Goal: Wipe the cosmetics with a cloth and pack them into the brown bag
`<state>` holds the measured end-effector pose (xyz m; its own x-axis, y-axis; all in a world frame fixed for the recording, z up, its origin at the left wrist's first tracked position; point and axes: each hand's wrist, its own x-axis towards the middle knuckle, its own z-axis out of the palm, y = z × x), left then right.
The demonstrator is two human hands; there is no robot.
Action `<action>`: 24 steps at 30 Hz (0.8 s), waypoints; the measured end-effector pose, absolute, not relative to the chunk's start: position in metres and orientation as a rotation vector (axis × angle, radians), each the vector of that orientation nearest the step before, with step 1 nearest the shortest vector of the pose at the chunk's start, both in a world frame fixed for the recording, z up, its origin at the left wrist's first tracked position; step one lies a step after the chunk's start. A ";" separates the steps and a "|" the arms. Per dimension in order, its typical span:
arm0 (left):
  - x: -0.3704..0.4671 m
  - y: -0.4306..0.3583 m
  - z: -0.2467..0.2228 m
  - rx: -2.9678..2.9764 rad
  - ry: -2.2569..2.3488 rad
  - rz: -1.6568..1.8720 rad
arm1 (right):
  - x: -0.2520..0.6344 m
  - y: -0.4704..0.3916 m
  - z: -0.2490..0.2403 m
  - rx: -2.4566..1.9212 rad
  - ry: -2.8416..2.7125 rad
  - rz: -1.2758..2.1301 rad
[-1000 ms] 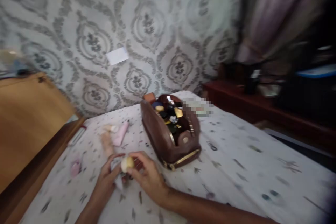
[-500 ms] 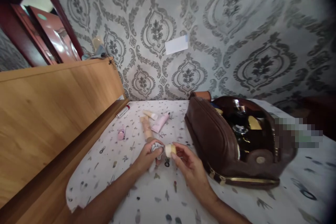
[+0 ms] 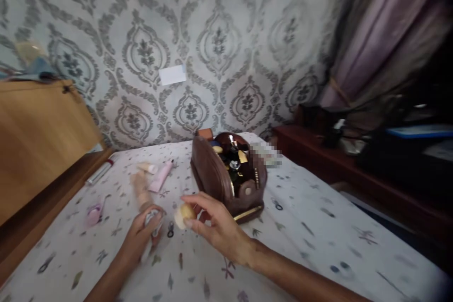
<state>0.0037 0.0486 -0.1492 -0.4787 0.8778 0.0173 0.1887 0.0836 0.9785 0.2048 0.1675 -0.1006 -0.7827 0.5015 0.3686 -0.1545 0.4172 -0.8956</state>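
Since the earlier frame, my right hand (image 3: 215, 226) has pulled the cream cap (image 3: 183, 214) away; it pinches it beside the brown pouch (image 3: 226, 179). My left hand (image 3: 143, 233) grips the small tube (image 3: 152, 219) over the bed (image 3: 318, 231). Uncapped and tilted, the tube could leak onto the sheet.

right hand (image 3: 215, 226): pinches cream cap (image 3: 183, 214) | left hand (image 3: 143, 233): grips tube (image 3: 151, 226)
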 end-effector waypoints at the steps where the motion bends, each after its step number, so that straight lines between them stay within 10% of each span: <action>1: 0.004 0.049 -0.149 1.043 1.751 1.425 | 0.210 0.169 -0.098 -0.282 -2.064 1.393; 13: 0.001 0.050 -0.153 0.887 1.770 1.409 | 0.268 0.214 -0.040 -0.212 -1.727 1.503; 24: 0.021 0.053 -0.139 0.893 1.846 1.477 | 0.271 0.283 -0.014 -0.555 -2.589 0.296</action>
